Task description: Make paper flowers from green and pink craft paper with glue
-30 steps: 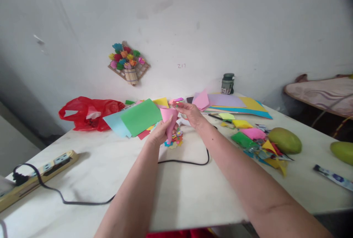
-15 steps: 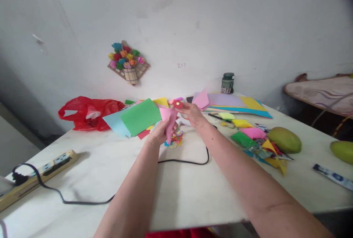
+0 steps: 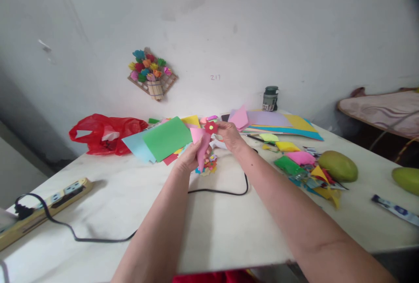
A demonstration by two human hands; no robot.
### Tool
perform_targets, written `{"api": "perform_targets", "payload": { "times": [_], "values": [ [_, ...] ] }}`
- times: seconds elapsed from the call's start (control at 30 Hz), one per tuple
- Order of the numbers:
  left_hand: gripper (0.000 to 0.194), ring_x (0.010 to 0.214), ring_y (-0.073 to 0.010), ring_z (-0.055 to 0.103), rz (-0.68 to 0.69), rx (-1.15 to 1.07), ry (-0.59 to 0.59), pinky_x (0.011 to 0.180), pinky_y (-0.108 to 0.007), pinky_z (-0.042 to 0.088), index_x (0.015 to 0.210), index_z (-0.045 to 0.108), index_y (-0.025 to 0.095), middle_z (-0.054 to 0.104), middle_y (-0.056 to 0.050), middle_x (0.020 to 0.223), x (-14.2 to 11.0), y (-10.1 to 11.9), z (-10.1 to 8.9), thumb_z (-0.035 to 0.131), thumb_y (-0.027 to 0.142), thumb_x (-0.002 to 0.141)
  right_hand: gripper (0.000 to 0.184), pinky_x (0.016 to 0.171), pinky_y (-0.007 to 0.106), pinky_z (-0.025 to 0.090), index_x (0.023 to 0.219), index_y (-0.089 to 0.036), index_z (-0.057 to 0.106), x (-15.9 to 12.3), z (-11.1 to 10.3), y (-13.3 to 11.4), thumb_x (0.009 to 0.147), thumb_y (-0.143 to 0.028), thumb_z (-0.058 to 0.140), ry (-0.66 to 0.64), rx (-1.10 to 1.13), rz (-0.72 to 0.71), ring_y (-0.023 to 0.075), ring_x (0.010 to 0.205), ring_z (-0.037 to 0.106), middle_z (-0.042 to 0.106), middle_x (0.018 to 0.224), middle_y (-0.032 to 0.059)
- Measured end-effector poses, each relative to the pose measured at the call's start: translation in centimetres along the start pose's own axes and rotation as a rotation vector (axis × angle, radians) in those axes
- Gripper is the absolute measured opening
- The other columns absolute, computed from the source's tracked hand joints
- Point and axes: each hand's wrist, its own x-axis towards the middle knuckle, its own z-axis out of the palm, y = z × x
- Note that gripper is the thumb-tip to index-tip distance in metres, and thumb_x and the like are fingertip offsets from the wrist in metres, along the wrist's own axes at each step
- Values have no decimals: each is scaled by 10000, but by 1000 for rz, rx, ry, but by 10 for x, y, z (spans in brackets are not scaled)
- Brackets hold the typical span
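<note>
Where the black cord crossed the bench, small paper flowers lay just beyond. Above them, our left hand had its grip wrapped around a pink cone, tip down; our right hand pinched a red flower beside the cone's upper edge. Farther back we saw a green sheet and, on the wall, a flower ornament.

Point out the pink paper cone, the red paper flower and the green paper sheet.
Pink paper cone [image 3: 204, 146]: head view, middle of its side.
Red paper flower [image 3: 211, 127]: head view, its yellow center.
Green paper sheet [image 3: 167, 139]: head view, its broad face.
</note>
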Motion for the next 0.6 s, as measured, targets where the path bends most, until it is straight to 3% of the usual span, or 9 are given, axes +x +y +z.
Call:
{"api": "perform_targets", "payload": {
  "times": [0.3,0.47,0.6],
  "values": [
    [484,436,-68,425,47,75,71,399,-189,376,933,543,123,487,16,552,1,2,4,612,514,657,233,784,319,416,811,-236,703,-2,0,-3,583,-262,665,-62,-32,-47,159,801,581,671,777,-17],
    [435,424,-58,422,87,219,221,422,-195,372,877,554,123,493,20,551,3,4,9,622,491,655,310,781,332,418,923,-231,677,-4,-3,-3,618,-259,636,-118,-7,16,171,807,590,676,827,-7],
    [352,451,-62,432,220,416,349,451,-204,384,741,564,116,491,14,548,6,6,13,649,442,637,346,816,330,402,937,-231,673,-1,-8,0,600,-202,603,-81,4,-4,192,914,572,665,942,3]
  ]
}}
